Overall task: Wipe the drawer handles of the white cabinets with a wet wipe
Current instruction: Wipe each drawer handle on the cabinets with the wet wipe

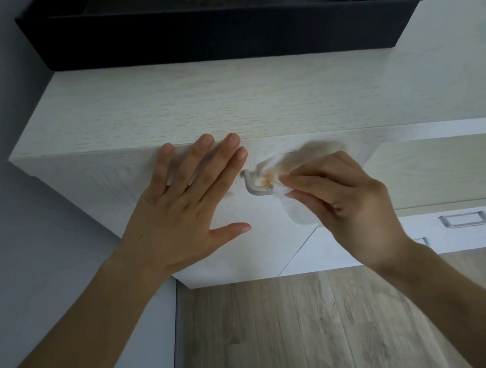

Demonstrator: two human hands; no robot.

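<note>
The wet wipe (296, 208) was soft, limp and light, best pinched in a bunch near its edge, and I had it nipped between the thumb and fingers of my right hand (350, 200), part of it draped over the metal drawer handle (255, 187) on the white cabinet (134, 176). My left hand (179, 216) lay spread and empty on the drawer front just left of that stiff, slick handle. A second handle (463, 219) sat well apart to the right, lower down.

No readable text, no labels, no numbers (surfaces plain throughout)
</note>
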